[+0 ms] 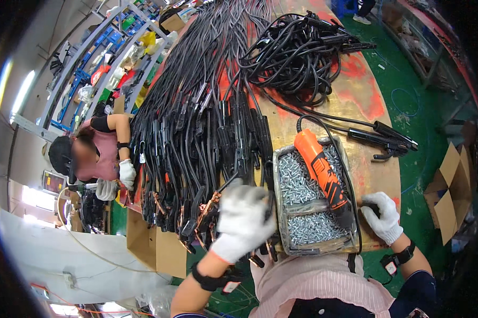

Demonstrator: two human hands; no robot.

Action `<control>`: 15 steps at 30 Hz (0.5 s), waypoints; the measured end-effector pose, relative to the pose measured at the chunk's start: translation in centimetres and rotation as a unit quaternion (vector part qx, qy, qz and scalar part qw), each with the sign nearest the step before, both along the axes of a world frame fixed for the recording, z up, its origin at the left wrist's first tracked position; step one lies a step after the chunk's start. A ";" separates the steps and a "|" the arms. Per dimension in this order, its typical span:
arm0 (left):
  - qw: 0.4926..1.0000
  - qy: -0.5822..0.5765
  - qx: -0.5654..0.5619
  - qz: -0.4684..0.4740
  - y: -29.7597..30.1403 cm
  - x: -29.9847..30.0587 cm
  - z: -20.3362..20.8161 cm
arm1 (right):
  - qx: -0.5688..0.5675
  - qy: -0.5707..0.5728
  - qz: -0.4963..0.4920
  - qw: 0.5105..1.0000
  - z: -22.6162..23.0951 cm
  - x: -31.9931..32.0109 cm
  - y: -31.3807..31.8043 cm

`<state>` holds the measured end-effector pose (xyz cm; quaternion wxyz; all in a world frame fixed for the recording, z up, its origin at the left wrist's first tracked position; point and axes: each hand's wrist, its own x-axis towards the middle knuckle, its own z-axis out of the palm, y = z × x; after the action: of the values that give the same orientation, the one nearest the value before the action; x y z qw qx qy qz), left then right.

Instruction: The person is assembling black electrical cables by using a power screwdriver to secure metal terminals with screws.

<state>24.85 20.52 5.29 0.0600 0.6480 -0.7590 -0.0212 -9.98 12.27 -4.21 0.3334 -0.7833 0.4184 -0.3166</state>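
Note:
Many black welding electrode holders (225,135) with copper jaws lie in a dense row across the table. My left hand (243,214), in a white glove, is over the near end of this row. Motion smears its fingers, so any grip is hidden. In a white glove too, my right hand (383,217) rests by the table edge, right of a screw tray (282,228). Its fingers curve loosely, thumb apart, with nothing seen between them. The tray's two compartments hold small silver screws (297,180). An orange and black power screwdriver (319,168) lies across it, its cord running along the right side.
A coiled heap of black cables (297,58) sits at the far right of the table (376,180), with a separate black holder (379,140) nearer. Across the left edge, a gloved co-worker (98,159) reaches toward the row. Cardboard boxes (450,193) flank the table.

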 end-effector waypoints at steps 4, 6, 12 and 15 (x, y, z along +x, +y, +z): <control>0.992 -0.045 -0.053 0.105 1.3 4.6 5.8 | 0.003 0.013 -0.010 1.000 0.1 -0.4 0.4; 0.988 -0.057 -0.031 0.142 1.9 6.7 6.2 | 0.057 -0.023 -0.032 0.998 -0.5 -1.1 0.3; 0.986 -0.052 -0.091 0.133 2.8 7.3 2.1 | 0.061 -0.060 0.011 0.996 6.8 1.0 -2.7; 0.981 -0.089 -0.112 0.128 3.2 5.9 3.3 | 0.131 -0.074 0.093 0.984 12.4 5.0 -4.9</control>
<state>30.73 23.67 8.62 0.0666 0.7284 -0.6694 0.1299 -4.97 7.36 8.23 0.4908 -0.7433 0.3553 -0.2836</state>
